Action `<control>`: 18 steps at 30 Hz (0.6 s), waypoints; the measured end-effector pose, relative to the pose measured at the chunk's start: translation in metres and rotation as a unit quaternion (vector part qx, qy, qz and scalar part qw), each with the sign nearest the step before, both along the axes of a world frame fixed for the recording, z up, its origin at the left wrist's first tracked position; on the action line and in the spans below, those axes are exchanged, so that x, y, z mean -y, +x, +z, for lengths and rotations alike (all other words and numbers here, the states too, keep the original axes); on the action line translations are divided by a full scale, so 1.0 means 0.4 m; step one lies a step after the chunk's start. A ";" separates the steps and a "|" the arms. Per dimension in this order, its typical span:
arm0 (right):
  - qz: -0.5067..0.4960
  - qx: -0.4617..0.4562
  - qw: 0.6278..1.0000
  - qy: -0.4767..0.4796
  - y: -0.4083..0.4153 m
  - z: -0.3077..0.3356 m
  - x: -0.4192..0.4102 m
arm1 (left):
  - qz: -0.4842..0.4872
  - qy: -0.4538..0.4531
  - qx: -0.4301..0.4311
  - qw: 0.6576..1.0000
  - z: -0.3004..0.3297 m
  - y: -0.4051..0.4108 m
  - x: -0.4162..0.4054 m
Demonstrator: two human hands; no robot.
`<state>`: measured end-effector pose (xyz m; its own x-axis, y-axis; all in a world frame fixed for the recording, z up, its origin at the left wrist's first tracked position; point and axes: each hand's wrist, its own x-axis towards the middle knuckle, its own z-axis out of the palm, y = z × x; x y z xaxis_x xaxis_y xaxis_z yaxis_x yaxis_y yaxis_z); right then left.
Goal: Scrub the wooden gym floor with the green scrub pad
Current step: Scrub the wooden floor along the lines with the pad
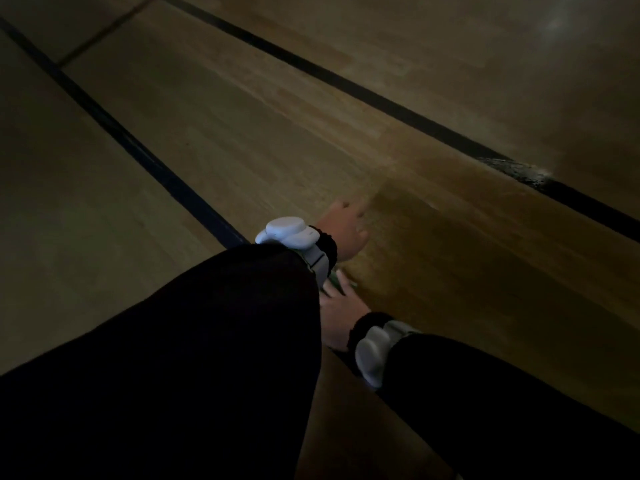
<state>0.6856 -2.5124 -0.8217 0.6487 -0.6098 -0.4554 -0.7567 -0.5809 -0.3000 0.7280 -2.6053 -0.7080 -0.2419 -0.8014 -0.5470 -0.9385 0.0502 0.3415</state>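
the wooden floor (242, 140) lies flat and bare ahead and to both sides of the hands, crossed only by painted dark lines (145, 150) that stand no higher than the boards, so a hand can slide over them. the left hand (346, 230) rests spread on the floor just ahead of the right hand (337, 317), and the broad dark left sleeve (207, 341) crosses close over the right hand, crowding its way leftward. a rough, glinting patch (519, 171) sits on the far line, well to the right.
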 end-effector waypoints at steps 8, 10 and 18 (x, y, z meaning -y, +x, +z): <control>-0.122 -0.063 0.990 -0.013 -0.094 0.043 0.165 | 0.026 0.013 -0.017 0.999 -0.002 0.057 0.012; -0.205 -0.083 0.975 0.002 -0.162 0.039 0.240 | 0.032 0.008 -0.009 0.999 -0.006 0.080 0.018; -0.442 -0.076 0.893 0.034 -0.272 0.033 0.359 | 0.049 0.004 0.017 0.999 -0.028 0.173 0.047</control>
